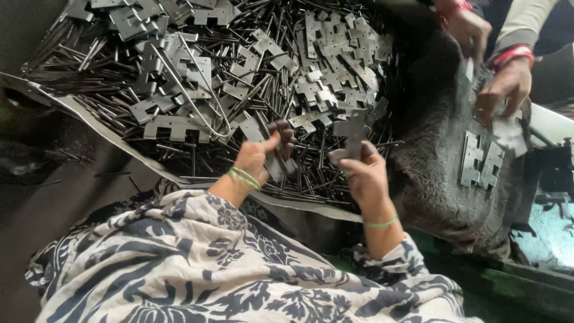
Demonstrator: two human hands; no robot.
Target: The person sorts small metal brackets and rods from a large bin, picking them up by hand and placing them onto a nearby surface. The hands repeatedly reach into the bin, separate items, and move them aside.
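Patterned cloth (197,269) nearest, over lap. Left hand (257,157) closed around flat metal plate (272,157), long axis tilted. Right hand (365,176) pinches second plate (351,133), upright. Beyond both, just ahead: heap of plates (323,66) and thin rods (251,107). Far right, another person's hands (508,84).

Both hands raised in front of the body, fingers curled.

The left hand (260,154) is held with thumb up and fingers bent inward, thin bangles at the wrist. The right hand (363,173) is closed in a pinch, its forearm angled upward, a band worn below the wrist.
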